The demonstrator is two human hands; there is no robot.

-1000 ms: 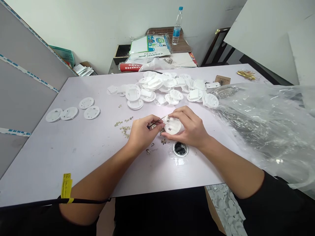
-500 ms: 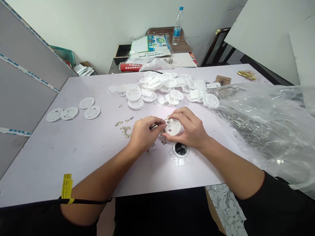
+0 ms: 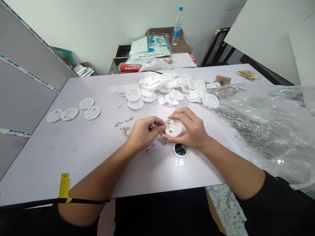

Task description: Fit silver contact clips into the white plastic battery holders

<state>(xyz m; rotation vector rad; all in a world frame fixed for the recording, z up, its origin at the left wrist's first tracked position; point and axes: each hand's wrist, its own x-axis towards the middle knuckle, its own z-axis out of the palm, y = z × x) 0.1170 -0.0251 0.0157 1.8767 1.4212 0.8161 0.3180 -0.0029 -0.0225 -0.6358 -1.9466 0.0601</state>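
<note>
My right hand (image 3: 190,129) is closed round a white round plastic disc (image 3: 173,128), held just above the table. My left hand (image 3: 142,132) pinches thin tweezers (image 3: 158,124) whose tip reaches the disc's left edge. Small metal clips (image 3: 125,128) lie scattered on the table under and left of my hands. A heap of white plastic discs (image 3: 162,88) lies behind my hands.
Three finished white discs (image 3: 73,111) lie at the left of the table (image 3: 49,157). A round black-centred part (image 3: 180,149) sits below my right hand. A large clear plastic bag (image 3: 265,124) covers the right side. A water bottle (image 3: 177,26) and papers stand behind.
The tweezers' tip has edged closer onto the disc and both hands shifted only slightly. Nothing else on the table has moved.
</note>
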